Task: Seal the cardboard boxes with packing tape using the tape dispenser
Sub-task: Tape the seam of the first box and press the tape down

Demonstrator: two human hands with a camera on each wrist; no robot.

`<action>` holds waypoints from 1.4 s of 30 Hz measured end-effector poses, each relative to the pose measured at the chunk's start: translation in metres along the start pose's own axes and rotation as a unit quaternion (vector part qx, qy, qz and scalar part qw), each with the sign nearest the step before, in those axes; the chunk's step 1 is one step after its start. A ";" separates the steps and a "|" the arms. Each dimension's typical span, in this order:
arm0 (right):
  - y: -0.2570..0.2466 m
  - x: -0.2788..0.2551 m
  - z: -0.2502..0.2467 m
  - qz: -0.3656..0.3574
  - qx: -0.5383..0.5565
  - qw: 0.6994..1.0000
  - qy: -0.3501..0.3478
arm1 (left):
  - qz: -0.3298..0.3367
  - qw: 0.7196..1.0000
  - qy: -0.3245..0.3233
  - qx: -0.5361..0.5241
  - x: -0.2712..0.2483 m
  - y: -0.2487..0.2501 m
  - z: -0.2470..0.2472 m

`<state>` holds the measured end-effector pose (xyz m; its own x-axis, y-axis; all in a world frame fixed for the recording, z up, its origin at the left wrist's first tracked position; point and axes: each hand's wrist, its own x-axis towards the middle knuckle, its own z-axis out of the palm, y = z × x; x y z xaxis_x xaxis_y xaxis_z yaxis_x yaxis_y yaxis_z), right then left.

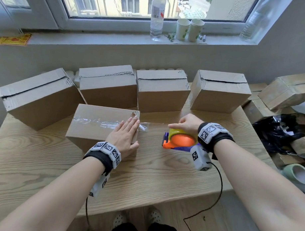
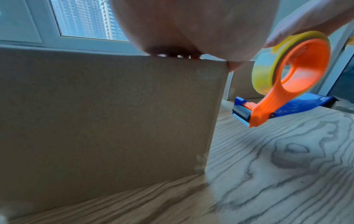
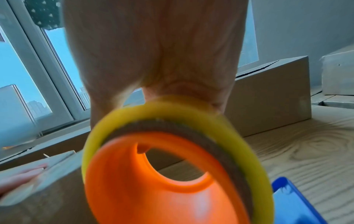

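A cardboard box (image 1: 96, 124) lies nearest me on the wooden table (image 1: 150, 176), with a strip of clear tape (image 1: 96, 121) along its top seam. My left hand (image 1: 126, 133) presses flat on the box's right end, fingers straight. A loose tail of tape (image 1: 144, 126) hangs past the box's right edge. To the right, my right hand (image 1: 186, 123) grips the yellow tape roll of the orange and blue tape dispenser (image 1: 180, 140), held just above the table. In the left wrist view the dispenser (image 2: 291, 81) hangs beside the box's (image 2: 107, 121) side. The right wrist view shows the roll (image 3: 172, 159) close up.
Several more cardboard boxes (image 1: 163, 90) stand in a row at the table's far side, seams untaped. More boxes and a black bag (image 1: 278, 133) pile up at the right. A bottle (image 1: 156, 16) and two paper cups (image 1: 188, 29) sit on the windowsill.
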<state>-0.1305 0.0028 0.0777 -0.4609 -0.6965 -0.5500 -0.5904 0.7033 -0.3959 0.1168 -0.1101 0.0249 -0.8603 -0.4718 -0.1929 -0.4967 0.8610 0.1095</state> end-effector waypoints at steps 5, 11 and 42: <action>-0.004 -0.003 -0.005 0.011 0.001 0.999 -0.053 | 0.006 1.000 0.000 0.022 0.000 0.006 0.002; -0.012 -0.004 -0.009 0.002 0.050 0.997 -0.060 | 0.019 1.000 0.000 0.019 0.001 0.003 0.005; -0.002 -0.047 0.007 -0.040 0.233 0.971 0.038 | 0.054 0.998 -0.015 -0.024 0.005 -0.007 0.005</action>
<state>-0.1028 0.0349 0.0991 -0.4834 -0.7474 -0.4557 -0.2710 0.6228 -0.7339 0.1163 -0.1175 0.0179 -0.9058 -0.3705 -0.2057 -0.4069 0.8960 0.1780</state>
